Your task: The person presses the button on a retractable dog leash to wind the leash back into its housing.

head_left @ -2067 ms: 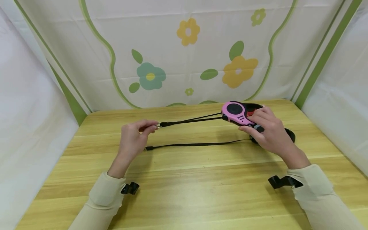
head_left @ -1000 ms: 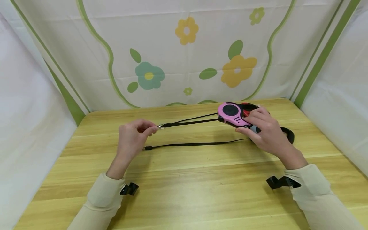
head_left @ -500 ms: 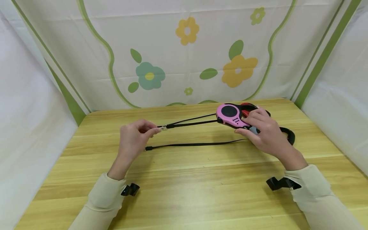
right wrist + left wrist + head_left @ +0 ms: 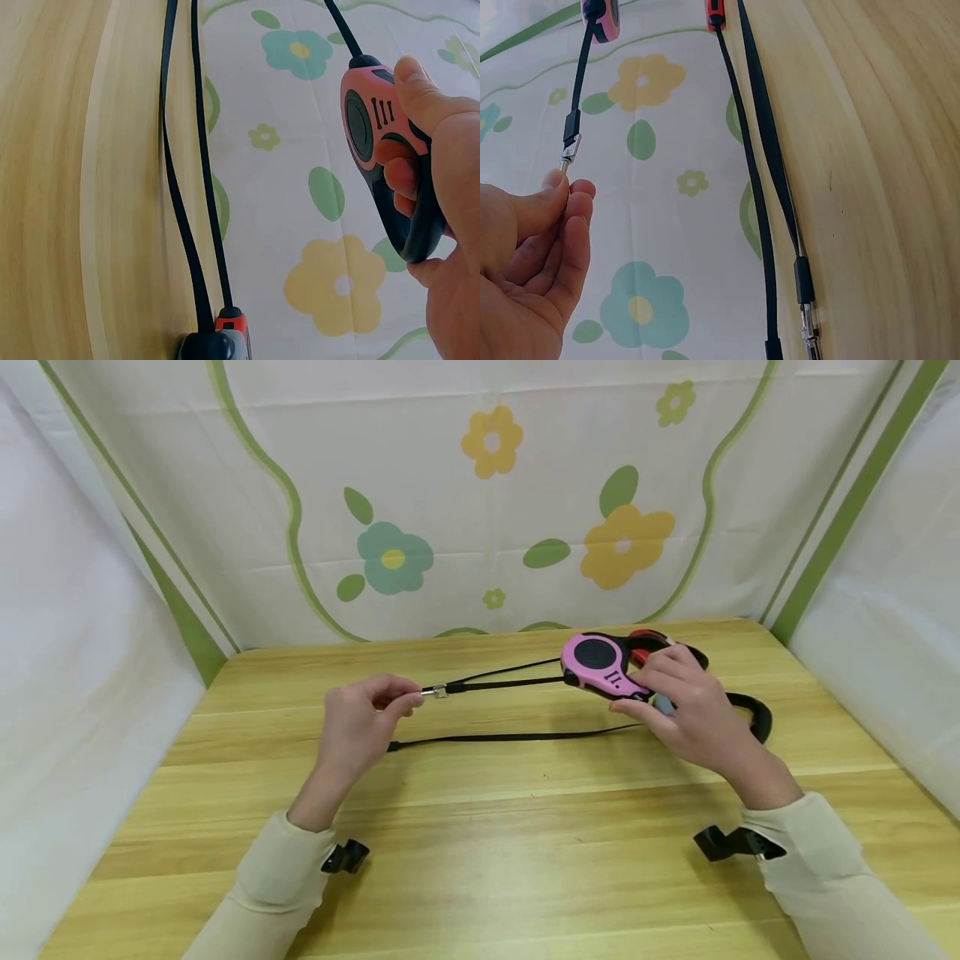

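Note:
In the head view my right hand (image 4: 693, 706) grips a pink and black retractable dog leash (image 4: 596, 653) by its looped handle. The right wrist view shows the thumb along the pink case and the fingers through the handle. A short black strap (image 4: 517, 683) runs left from the case to a metal clip (image 4: 437, 692). Thumb and fingertips of my left hand (image 4: 363, 714) pinch the far end of this clip, and the strap looks straight. Part of the clip is hidden by the fingers. The leash is held above the table.
Behind the pink leash is a red and black leash (image 4: 643, 655) with its strap (image 4: 750, 165) pulled out leftward. A grey and black leash (image 4: 214, 346) lies on the wooden table (image 4: 510, 860), its strap (image 4: 517, 737) stretched left to a clip (image 4: 808, 326). Flowered cloth (image 4: 465, 527) hangs behind.
The pink leash has shifted a little left and down, while my left hand has moved slightly right with the clip. More of the clip shows beyond the fingertips.

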